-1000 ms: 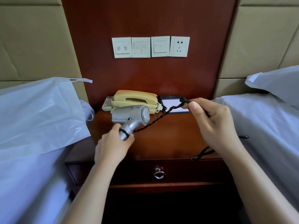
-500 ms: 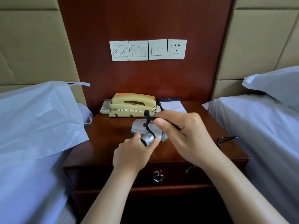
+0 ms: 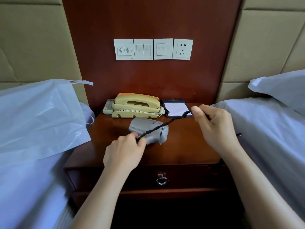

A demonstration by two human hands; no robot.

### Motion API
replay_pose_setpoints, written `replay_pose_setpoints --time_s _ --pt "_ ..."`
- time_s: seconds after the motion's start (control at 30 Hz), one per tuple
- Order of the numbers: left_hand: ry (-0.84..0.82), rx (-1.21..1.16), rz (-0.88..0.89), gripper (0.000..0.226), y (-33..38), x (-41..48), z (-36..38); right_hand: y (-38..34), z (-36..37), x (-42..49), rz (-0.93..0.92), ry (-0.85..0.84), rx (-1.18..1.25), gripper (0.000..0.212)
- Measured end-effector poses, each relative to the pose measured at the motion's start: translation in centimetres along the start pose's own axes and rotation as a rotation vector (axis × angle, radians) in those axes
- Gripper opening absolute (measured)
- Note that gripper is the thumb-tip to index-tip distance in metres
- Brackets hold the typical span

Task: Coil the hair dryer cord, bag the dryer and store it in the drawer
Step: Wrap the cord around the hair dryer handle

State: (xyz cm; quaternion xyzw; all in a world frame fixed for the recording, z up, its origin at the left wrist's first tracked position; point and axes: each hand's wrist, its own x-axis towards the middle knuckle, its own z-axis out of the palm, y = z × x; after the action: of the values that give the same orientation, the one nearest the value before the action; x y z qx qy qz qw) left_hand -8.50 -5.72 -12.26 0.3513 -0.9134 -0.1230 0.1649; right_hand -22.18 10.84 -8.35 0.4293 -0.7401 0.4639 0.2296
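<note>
Over the nightstand (image 3: 189,146), the left hand (image 3: 123,152) grips the hair dryer (image 3: 143,126) by its handle as the cord (image 3: 155,129) stretches taut up and rightward across its grey body — pinched in the right hand's (image 3: 216,128) curled fingers.

Cord stretched between two hands
Left hand (image 3: 123,152) grips the dryer (image 3: 143,125); right hand (image 3: 214,126) pinches the cord (image 3: 175,120), taut between them. Phone (image 3: 137,104) lies beyond the left hand.

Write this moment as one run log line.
left hand holds hair dryer | right hand pinches cord | bag untouched | drawer closed
</note>
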Motion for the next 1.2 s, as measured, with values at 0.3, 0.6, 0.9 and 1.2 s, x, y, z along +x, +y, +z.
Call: replay_pose_setpoints --time_s 0.3,0.6,0.9,1.2 --pt "-0.261 -0.151 0.287 0.029 -0.5 -1.5 -1.8 3.7 0.3 -0.1 0.201 -0.026 -0.096 0.051" --pt "-0.644 -1.02 0.223 0.047 -0.2 -1.5 -1.3 7.3 1.4 -1.2 0.285 -0.218 0.033 0.057" --pt "-0.549 -1.581 -0.275 0.053 -1.9 0.7 -0.6 5.4 2.5 -3.3 0.259 -0.601 -0.046 0.047" --pt "-0.278 -1.504 -0.516 0.047 -3.2 2.1 0.8 -0.3 1.8 -3.8 0.21 -0.991 0.072 0.03"
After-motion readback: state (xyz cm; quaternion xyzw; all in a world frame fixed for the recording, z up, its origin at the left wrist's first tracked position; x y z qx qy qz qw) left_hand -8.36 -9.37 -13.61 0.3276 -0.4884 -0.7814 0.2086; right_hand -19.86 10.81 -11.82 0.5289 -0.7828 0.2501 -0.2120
